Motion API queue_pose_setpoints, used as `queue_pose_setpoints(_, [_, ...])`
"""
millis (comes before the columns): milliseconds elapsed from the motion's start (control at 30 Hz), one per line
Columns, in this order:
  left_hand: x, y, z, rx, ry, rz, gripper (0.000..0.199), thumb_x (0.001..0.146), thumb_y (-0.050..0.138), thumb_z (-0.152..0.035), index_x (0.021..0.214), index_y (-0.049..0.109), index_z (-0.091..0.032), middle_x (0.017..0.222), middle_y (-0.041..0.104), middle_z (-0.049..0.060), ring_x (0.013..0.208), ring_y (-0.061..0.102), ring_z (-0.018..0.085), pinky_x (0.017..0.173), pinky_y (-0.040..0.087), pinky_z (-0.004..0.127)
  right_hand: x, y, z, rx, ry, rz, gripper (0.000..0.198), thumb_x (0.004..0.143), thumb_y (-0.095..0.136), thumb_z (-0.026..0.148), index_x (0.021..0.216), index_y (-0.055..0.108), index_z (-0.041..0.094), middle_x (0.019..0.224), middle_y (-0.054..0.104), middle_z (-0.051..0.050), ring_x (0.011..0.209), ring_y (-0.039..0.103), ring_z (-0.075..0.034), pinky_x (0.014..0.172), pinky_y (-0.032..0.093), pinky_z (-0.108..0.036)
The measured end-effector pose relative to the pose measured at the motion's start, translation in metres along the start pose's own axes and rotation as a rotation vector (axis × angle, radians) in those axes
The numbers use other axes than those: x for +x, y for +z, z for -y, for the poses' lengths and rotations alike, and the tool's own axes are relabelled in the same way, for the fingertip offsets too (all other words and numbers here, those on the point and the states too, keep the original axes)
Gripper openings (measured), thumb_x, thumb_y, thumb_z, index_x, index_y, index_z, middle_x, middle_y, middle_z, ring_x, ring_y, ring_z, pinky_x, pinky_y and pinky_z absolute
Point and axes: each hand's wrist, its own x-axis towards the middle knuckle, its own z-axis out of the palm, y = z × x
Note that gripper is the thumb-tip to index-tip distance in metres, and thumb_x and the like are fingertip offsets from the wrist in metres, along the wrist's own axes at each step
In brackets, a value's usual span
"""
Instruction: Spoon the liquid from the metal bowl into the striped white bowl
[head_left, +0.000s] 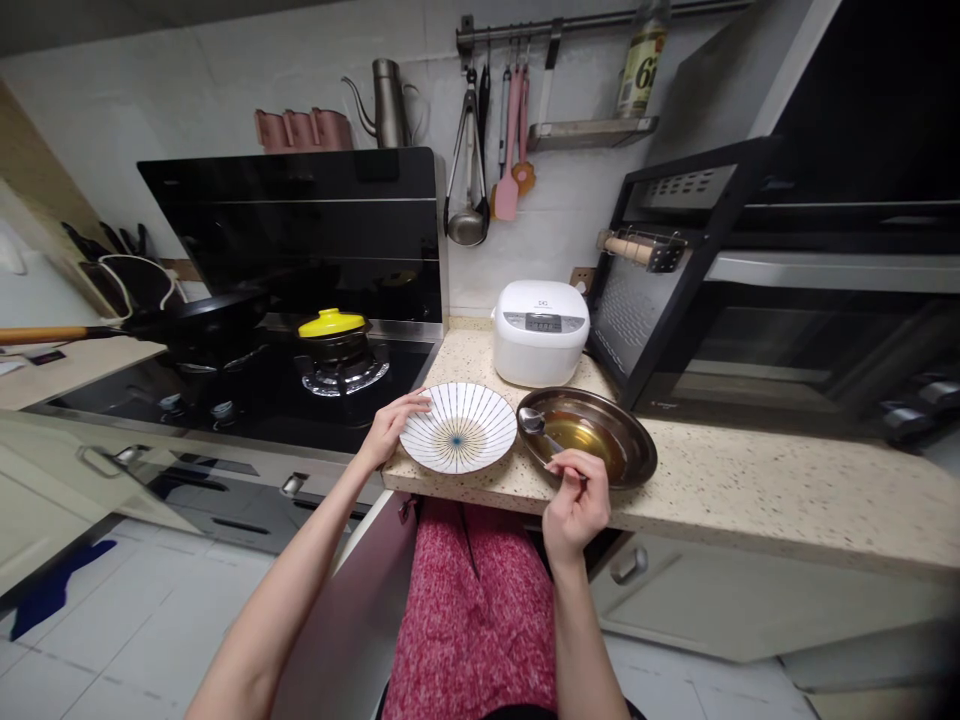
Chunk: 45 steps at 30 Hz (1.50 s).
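Note:
A white plate [459, 428] with dark radiating lines and a blue centre lies near the counter's front edge. My left hand [391, 425] rests on its left rim, fingers closed around the edge. Just right of the plate sits a dark oval metal dish [634, 450] with yellowish liquid [589, 437] in it. My right hand [579, 500] is closed on the handle of a metal spoon [532, 421], at the front of this dish. The spoon's bowl is over the dish's left side; whether it touches the dish, I cannot tell.
Behind the dish stands a white rice cooker [541, 335]. On the stove to the left are a yellow-lidded pot [331, 323] and a black wok [202, 315] with a wooden handle. A black rack [637, 290] and an oven [780, 350] stand at the right. A cabinet door [367, 590] hangs open below.

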Motion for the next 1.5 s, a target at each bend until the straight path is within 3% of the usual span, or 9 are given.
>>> queue_pose_setpoints(133, [0.0,0.0,-0.002,0.002,-0.007,0.001,0.056,0.104,0.04,-0.055,0.108,0.081,-0.018,0.128,0.073,0.015,0.138,0.057,0.036,0.117,0.041,0.058,-0.007,0.006,0.008,0.124,0.123,-0.04,0.02,0.105,0.047,0.03,0.091,0.06,0.022,0.084,0.062,-0.002,0.075,0.062,-0.016,0.066,0.051,-0.031])
queue_pose_setpoints(300, [0.0,0.0,-0.005,0.012,-0.027,0.007,0.056,0.104,0.04,-0.056,0.108,0.081,-0.018,0.129,0.073,0.015,0.139,0.057,0.036,0.117,0.041,0.058,-0.016,0.016,0.012,0.196,0.167,0.028,0.02,0.105,0.047,0.027,0.09,0.06,0.022,0.084,0.062,-0.001,0.073,0.059,-0.014,0.068,0.05,-0.03])
queue_pose_setpoints(767, [-0.001,0.002,-0.002,-0.02,-0.045,-0.012,0.056,0.103,0.041,-0.056,0.107,0.081,-0.018,0.128,0.073,0.015,0.14,0.056,0.036,0.117,0.04,0.058,-0.031,0.033,0.005,0.069,0.203,0.25,0.023,0.105,0.047,0.029,0.089,0.063,0.021,0.085,0.063,-0.001,0.073,0.058,-0.014,0.069,0.047,-0.028])
queue_pose_setpoints(1267, [0.0,0.003,0.003,-0.047,-0.02,-0.019,0.055,0.103,0.042,-0.055,0.106,0.082,-0.018,0.127,0.074,0.016,0.138,0.058,0.035,0.116,0.041,0.058,-0.02,0.035,0.001,0.321,0.55,0.264,0.034,0.101,0.054,0.049,0.084,0.058,0.02,0.08,0.06,0.001,0.063,0.053,-0.01,0.06,0.046,-0.024])
queue_pose_setpoints(1500, [0.001,0.003,0.001,-0.038,-0.028,-0.023,0.054,0.103,0.043,-0.056,0.104,0.082,-0.018,0.125,0.075,0.015,0.138,0.058,0.036,0.116,0.042,0.057,-0.018,0.038,0.002,0.44,0.594,0.224,0.035,0.098,0.056,0.053,0.083,0.053,0.021,0.078,0.055,0.002,0.06,0.051,-0.009,0.056,0.046,-0.023])
